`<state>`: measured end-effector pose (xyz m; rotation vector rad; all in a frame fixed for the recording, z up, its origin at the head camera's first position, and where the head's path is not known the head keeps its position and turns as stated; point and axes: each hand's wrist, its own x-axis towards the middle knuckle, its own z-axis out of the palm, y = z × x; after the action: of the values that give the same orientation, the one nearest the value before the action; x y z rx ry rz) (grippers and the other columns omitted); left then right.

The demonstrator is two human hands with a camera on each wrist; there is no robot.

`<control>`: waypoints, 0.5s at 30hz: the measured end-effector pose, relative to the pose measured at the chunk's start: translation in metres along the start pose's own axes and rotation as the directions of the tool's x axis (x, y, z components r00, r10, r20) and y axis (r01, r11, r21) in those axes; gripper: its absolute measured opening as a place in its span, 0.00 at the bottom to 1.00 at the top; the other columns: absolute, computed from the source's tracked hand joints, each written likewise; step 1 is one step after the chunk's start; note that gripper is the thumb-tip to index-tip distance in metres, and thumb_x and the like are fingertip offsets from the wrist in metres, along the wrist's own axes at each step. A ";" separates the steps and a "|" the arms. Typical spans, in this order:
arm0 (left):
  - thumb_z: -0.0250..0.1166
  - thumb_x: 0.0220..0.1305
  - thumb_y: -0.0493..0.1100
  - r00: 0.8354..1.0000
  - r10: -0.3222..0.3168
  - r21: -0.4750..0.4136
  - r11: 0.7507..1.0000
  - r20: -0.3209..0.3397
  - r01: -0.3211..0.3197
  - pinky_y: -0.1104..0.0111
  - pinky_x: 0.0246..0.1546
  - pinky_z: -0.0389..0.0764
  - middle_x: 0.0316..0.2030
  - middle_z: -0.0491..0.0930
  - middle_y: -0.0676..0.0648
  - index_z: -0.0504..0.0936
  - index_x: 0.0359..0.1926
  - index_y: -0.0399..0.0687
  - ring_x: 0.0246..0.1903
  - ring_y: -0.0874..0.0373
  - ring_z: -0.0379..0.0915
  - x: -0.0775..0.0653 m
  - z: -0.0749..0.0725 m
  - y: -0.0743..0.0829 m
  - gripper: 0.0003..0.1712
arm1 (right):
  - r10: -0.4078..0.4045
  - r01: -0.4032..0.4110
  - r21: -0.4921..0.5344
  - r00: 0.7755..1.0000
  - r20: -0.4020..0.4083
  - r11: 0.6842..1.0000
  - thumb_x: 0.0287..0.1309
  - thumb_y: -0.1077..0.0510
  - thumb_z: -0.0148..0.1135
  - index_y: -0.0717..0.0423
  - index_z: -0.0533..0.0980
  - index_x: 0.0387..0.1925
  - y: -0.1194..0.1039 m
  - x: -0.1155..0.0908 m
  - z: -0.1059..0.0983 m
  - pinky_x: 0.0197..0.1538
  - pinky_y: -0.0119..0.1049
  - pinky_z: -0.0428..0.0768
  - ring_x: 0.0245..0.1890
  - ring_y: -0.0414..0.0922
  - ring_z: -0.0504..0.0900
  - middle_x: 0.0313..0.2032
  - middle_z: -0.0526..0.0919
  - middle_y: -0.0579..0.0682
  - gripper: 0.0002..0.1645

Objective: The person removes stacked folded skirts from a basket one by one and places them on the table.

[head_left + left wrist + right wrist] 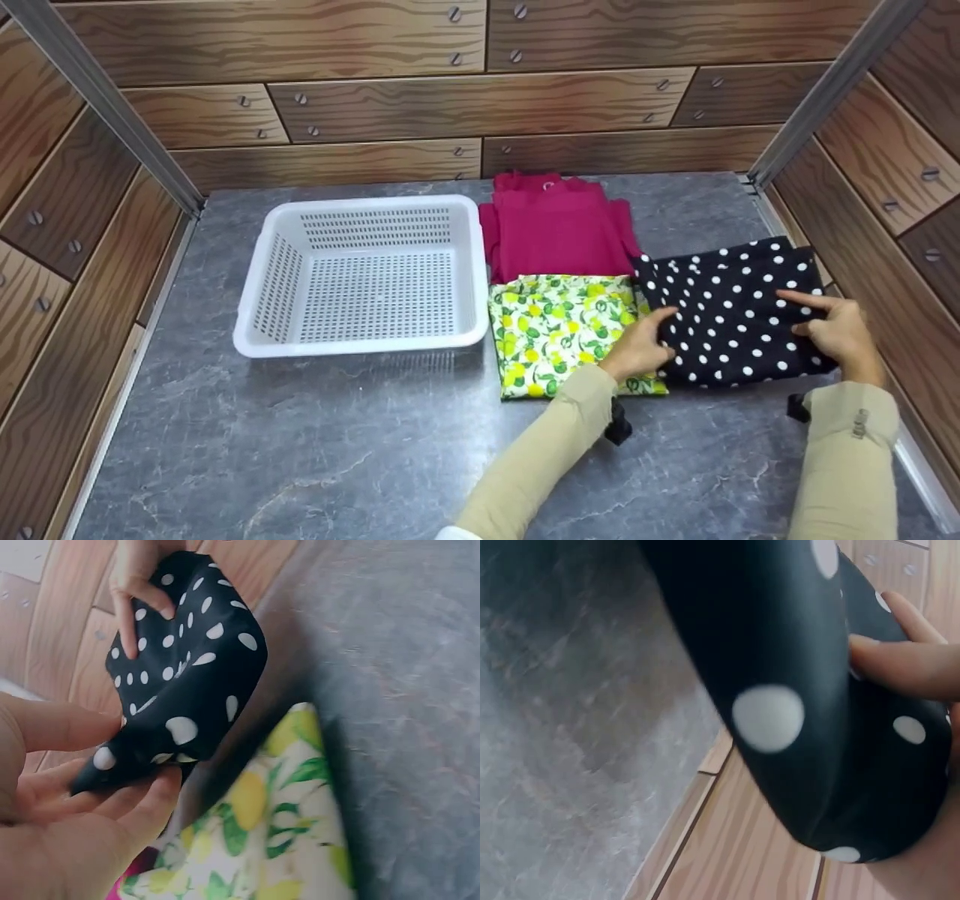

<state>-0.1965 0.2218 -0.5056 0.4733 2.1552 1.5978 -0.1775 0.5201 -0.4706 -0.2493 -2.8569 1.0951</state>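
Note:
A folded black cloth with white polka dots (727, 319) is held between both hands at the right. My left hand (637, 346) grips its left edge; in the left wrist view the thumb lies above the cloth and the fingers beneath. At the opposite edge my right hand (844, 337) holds it, thumb and index finger on top and the other fingers hidden underneath. The right wrist view shows the cloth's folded edge (772, 765) raised off the table. Under the left forearm and wrist lies a folded lemon-print cloth (555, 330).
Behind the lemon print lies a folded magenta garment (555, 232). A white perforated plastic basket (360, 349) with nothing in it stands to the left. Wood-patterned panels (480, 105) wall in the grey marbled table (337, 442) at the back and sides.

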 end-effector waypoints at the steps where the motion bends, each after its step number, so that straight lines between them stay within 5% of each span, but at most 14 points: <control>1: 0.67 0.57 0.25 1.000 -0.008 0.023 1.000 0.013 0.008 0.76 0.36 0.79 0.62 0.77 0.47 0.70 0.72 0.48 0.33 0.61 0.76 0.000 0.002 -0.002 0.42 | -0.006 0.006 -0.028 1.000 -0.010 1.000 0.44 0.75 0.64 0.31 0.83 0.55 0.002 0.001 0.002 0.19 0.29 0.64 0.18 0.37 0.60 0.60 0.70 0.80 0.42; 4: 0.67 0.56 0.26 0.999 -0.027 0.079 0.997 0.045 0.024 0.77 0.46 0.77 0.61 0.78 0.46 0.70 0.72 0.43 0.38 0.63 0.76 0.000 0.006 -0.008 0.41 | 0.002 -0.006 -0.107 0.999 -0.041 0.994 0.43 0.75 0.62 0.52 0.82 0.59 0.008 0.004 0.008 0.18 0.31 0.68 0.18 0.43 0.65 0.56 0.75 0.78 0.37; 7: 0.66 0.54 0.27 0.997 -0.028 0.096 0.995 0.066 0.022 0.79 0.50 0.72 0.61 0.78 0.48 0.71 0.71 0.40 0.44 0.67 0.71 0.000 0.008 -0.012 0.41 | 0.035 -0.046 -0.215 0.998 -0.054 0.976 0.44 0.73 0.56 0.62 0.78 0.61 0.014 0.005 0.015 0.24 0.38 0.71 0.26 0.54 0.71 0.53 0.73 0.81 0.36; 11: 0.65 0.57 0.25 0.993 -0.052 0.047 0.998 0.102 0.047 0.79 0.31 0.72 0.38 0.83 0.52 0.69 0.72 0.39 0.26 0.66 0.67 -0.001 0.008 -0.014 0.40 | 0.124 -0.125 -0.315 0.992 -0.023 0.941 0.47 0.70 0.53 0.64 0.73 0.65 0.022 0.004 0.029 0.32 0.52 0.74 0.39 0.69 0.73 0.56 0.67 0.86 0.38; 15: 0.63 0.60 0.24 0.986 -0.103 0.004 0.995 0.130 0.103 0.76 0.17 0.63 0.17 0.63 0.54 0.67 0.73 0.39 0.15 0.66 0.57 -0.002 0.006 -0.015 0.39 | 0.209 -0.197 -0.342 0.978 -0.003 0.919 0.51 0.67 0.54 0.65 0.68 0.68 0.027 0.003 0.045 0.48 0.68 0.72 0.53 0.79 0.66 0.62 0.62 0.83 0.38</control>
<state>-0.1920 0.2211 -0.5217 0.4449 2.0464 1.4725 -0.1825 0.5110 -0.5222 -0.5649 -3.0931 0.6203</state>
